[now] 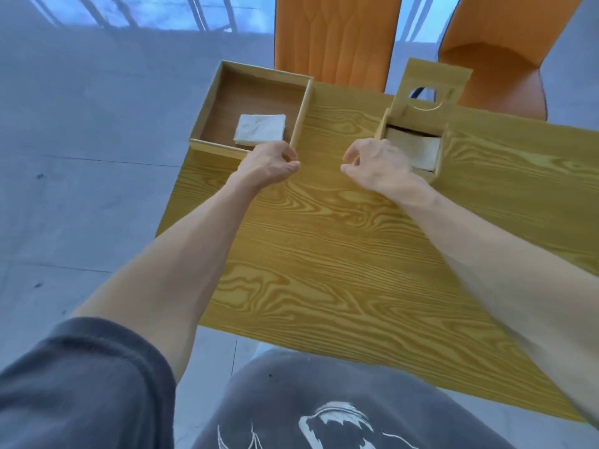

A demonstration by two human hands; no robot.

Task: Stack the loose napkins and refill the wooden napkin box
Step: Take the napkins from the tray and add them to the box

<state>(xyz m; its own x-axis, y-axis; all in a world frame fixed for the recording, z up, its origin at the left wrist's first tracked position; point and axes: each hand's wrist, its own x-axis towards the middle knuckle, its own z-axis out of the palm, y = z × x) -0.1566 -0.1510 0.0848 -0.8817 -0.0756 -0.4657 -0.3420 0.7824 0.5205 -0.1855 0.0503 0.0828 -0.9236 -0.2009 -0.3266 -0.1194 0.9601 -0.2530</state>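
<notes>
A shallow wooden tray (210, 102) sits at the table's far left corner with a small stack of white napkins (260, 129) inside, near its front wall. At the far right stands the wooden napkin box (382, 124), its lid (434, 84) tipped up and back, with napkins (413, 150) lying inside. My left hand (270, 163) hovers just in front of the tray, fingers curled and holding nothing. My right hand (377, 163) hovers beside the box's front left corner, fingers apart and nothing in them.
Both arms reach over the yellow wood-grain table (340, 254). Two orange chairs (337, 40) stand behind its far edge. Grey floor lies to the left, and my grey-trousered lap is below the near edge.
</notes>
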